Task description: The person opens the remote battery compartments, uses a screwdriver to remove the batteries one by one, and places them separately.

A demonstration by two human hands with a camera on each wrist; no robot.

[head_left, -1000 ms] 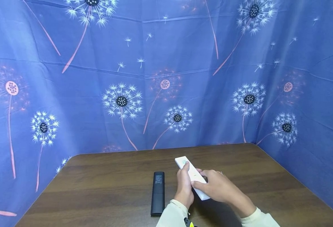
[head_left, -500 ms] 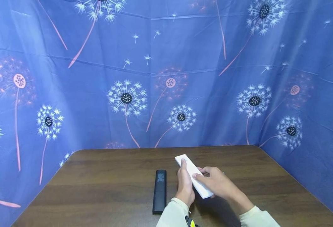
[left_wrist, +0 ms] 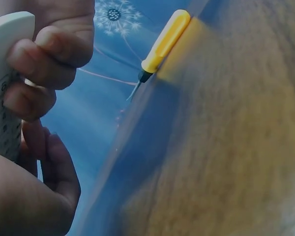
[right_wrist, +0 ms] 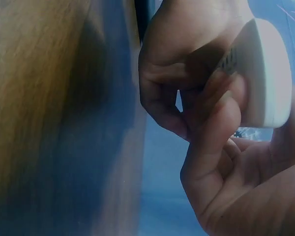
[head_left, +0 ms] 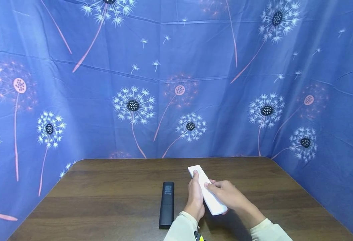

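Watching remotely, I've got my left hand [head_left: 195, 198] and right hand [head_left: 231, 196], fingers gripping the white remote [head_left: 211, 199] between them, far end angled left.

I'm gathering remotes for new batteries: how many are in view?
2: the white remote, held by the left hand and right hand, and the black remote, printed side up on the table to their left. Others could be hidden from view.

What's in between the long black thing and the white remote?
Your left hand, which grips the white remote, and a bare strip of brown table next to the long black thing. The head view shows it.
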